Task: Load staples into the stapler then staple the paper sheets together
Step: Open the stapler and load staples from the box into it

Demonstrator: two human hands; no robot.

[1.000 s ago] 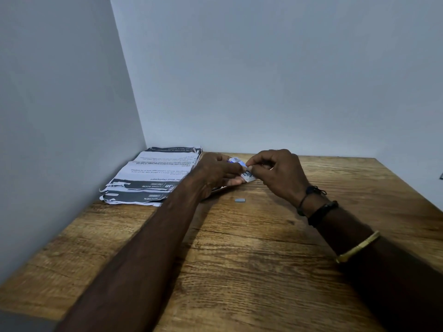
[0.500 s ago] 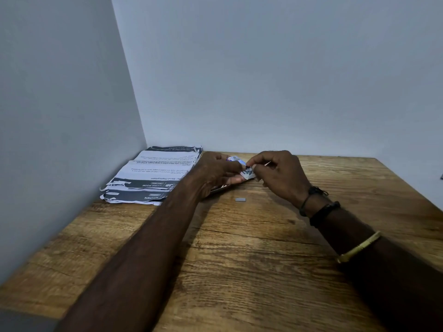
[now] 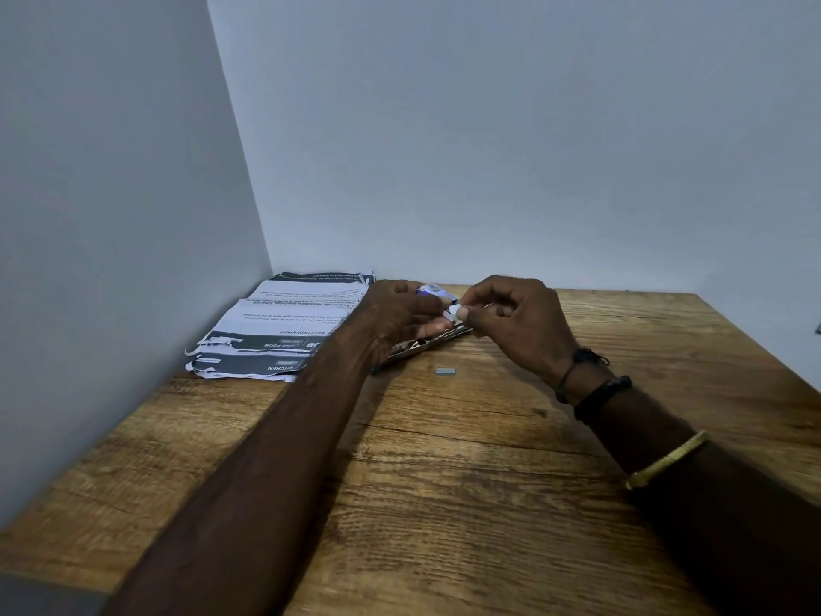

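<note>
We pinch small purple-white cardboard staple box (image 3: pixel 437 294) in left hand (image 3: pixel 402 313), right hand (image 3: pixel 511 317) fingers (image 3: pixel 462 311) narrow on its flap; light, crushable, grip edges; 1 loose grey staple strip (image 3: pixel 442 371) on wooden desk (image 3: pixel 444 482)

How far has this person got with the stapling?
Early on, it seems. Done: one small staple strip lies out on the table. In hand: the left hand holds a small staple box while the right hand picks at its end, above the stapler lying on the table. Left: loading the staples and stapling the paper sheets, which lie untouched by the wall.
</note>
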